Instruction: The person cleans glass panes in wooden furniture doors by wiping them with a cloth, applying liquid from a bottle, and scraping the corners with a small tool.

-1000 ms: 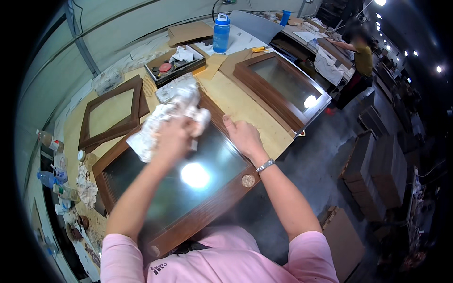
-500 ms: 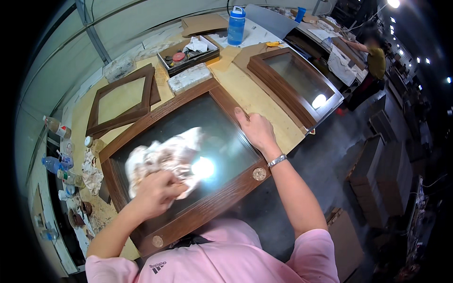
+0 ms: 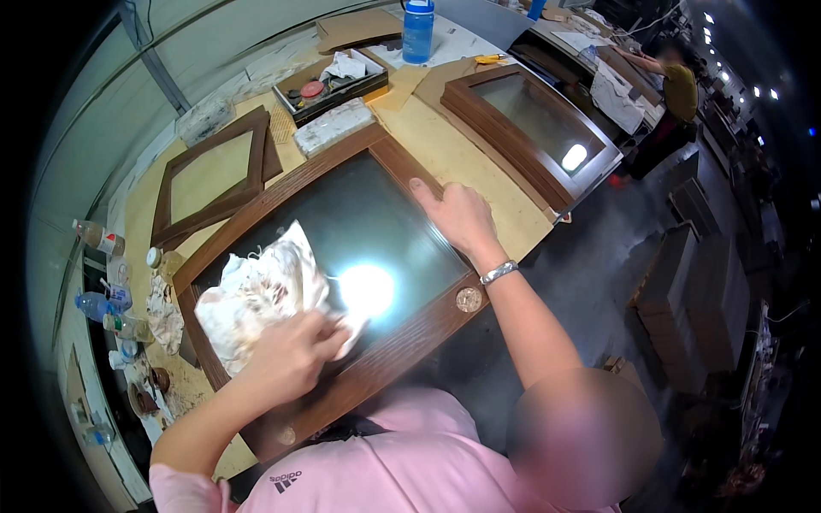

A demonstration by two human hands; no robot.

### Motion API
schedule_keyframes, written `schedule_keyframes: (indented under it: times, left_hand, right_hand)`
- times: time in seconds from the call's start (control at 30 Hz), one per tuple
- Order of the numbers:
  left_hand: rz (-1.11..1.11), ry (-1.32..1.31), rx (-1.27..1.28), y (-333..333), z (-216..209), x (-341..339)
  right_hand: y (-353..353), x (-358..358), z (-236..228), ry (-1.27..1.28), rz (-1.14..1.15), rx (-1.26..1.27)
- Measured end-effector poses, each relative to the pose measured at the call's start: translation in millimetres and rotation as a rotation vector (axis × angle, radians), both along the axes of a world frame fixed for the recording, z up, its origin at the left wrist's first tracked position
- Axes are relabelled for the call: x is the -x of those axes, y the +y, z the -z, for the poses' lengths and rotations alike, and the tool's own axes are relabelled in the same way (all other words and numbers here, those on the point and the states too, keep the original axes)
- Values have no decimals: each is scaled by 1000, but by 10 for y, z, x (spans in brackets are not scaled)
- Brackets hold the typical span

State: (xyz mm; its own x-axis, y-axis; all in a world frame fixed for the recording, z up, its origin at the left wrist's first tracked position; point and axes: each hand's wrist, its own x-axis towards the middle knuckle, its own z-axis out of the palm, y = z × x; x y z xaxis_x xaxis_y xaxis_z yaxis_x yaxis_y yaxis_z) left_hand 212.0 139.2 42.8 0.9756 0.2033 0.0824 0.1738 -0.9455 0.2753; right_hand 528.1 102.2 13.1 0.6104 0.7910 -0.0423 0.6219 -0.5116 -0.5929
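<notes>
A brown wood-framed glass door point(image 3: 416, 340) lies tilted across the bench in front of me, its near edge by my body. My left hand point(image 3: 295, 349) is closed on a crumpled white rag point(image 3: 256, 299) with brown stains, pressed against the near left part of the glass. The rag spreads out beyond my fingers, with one corner pointing up. On the right side of the frame, my right hand point(image 3: 462, 221) grips the edge, thumb on top and the other fingers partly hidden over the outer side. A bright lamp reflects in the glass beside the rag.
Behind the door lie another frame point(image 3: 162, 188), a white wrapped block point(image 3: 333, 126) and a box of small items point(image 3: 376, 84). Stacked glass doors point(image 3: 479, 111) stand right, a blue bottle point(image 3: 417, 34) behind. Bottles point(image 3: 98, 237) line the left edge. A co-worker point(image 3: 680, 90) stands far right.
My left hand has slid the rag a little left and nearer over the glass, and the rag's shape has changed. My right hand keeps its hold on the frame. The whole view has shifted slightly.
</notes>
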Motion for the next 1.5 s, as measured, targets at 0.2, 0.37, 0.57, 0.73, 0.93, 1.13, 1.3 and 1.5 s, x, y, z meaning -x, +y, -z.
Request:
schedule_keyframes:
  times: [0.2,0.37,0.57,0.73,0.93,1.13,1.3,1.5]
  left_hand:
    - [17,-101,-46,110,87,-640]
    - [55,-48,98,81,111,-17]
    - [-699,51,-303,1337,-32,738]
    - [-297,-156,-24,465,187,639]
    - [-630,-82,-222,1081,266,-75]
    - [-382,-108,-172,697,320,-409]
    - [-578,-11,-349,1252,294,-168]
    - [-453,-27,-393,1358,327,-89]
  right_hand:
    - [1,8,15,-48,-14,0]
    - [-34,-45,8,4,9,23]
    - [18,76,-78,-36,-21,18]
    - [-4,32,-60,-29,-4,35]
    - [36,52,-53,-78,-31,74]
    - [18,37,-61,-83,-13,91]
    - [-21,4,-14,-112,-13,40]
    - [-10,32,-89,-47,-22,103]
